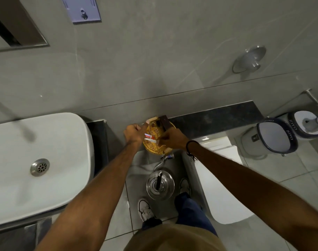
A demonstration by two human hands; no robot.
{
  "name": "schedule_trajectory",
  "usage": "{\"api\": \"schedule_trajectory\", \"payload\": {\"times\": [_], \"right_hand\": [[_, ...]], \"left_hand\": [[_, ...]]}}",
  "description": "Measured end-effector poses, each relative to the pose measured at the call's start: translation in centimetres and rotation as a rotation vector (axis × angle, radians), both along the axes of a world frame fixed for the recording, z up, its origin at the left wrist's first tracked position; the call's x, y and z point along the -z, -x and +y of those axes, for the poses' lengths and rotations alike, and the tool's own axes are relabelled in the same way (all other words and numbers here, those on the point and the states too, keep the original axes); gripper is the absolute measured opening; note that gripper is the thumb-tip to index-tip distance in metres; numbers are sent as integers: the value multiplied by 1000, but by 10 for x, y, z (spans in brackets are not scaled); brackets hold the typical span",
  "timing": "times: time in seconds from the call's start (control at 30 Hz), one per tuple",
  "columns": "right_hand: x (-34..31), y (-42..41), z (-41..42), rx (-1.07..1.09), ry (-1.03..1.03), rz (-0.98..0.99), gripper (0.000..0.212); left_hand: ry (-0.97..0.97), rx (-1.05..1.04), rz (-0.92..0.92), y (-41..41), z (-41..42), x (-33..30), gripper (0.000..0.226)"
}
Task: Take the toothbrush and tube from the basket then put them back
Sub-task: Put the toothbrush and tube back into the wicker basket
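Note:
A round yellow wicker basket (154,148) sits on the end of a dark stone ledge against the wall. Inside it lie a red and white tube (148,136) and a dark brown box (164,121). I cannot pick out the toothbrush. My left hand (133,133) is a closed fist at the basket's left rim, thumb on the edge. My right hand (172,137) reaches over the right side of the basket. Its fingertips are pinched on the white end of the tube.
A white sink (36,160) fills the left. Under the basket stand a steel pedal bin (160,185) and my shoes. A white toilet (223,178) is on the right, with a lidded bucket (274,136) and another bucket (307,124) beyond. The dark ledge (218,118) runs right.

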State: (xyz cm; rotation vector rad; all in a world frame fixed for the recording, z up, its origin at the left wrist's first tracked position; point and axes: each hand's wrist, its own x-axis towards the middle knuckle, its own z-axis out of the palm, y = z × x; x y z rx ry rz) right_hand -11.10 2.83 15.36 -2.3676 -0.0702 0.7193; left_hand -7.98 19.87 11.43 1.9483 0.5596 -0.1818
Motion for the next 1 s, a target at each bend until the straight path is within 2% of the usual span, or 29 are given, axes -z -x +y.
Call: {"api": "schedule_trajectory", "payload": {"times": [0.1,0.2,0.37,0.47,0.53,0.63,0.73,0.87,0.93,1.0], "right_hand": [[19,-7,-15,49,-43,7,23],[45,-14,-25,69,-46,8,18],[86,-32,-46,181,-62,14,17],[111,-38,-57,247,-7,38,16],[125,-42,-60,283,29,59,15],[142,-49,-53,306,51,93,15],[154,-60,-36,339,29,98,20],[160,-72,-15,275,75,23,19],[163,-75,-6,260,114,-26,18],[166,-74,3,200,195,-66,18]], "left_hand": [[28,-33,125,-11,-8,18,46],[158,-88,246,-17,-22,40,38],[303,-238,254,-41,-34,73,35],[192,-247,184,-52,-27,95,41],[71,-172,185,-55,-22,110,40],[-43,-54,215,-54,-20,123,25],[-124,24,211,-55,-21,132,31],[-287,99,7,-51,-21,134,17],[-374,218,-130,-45,-24,137,13],[-435,360,-161,-35,-25,144,17]]}}
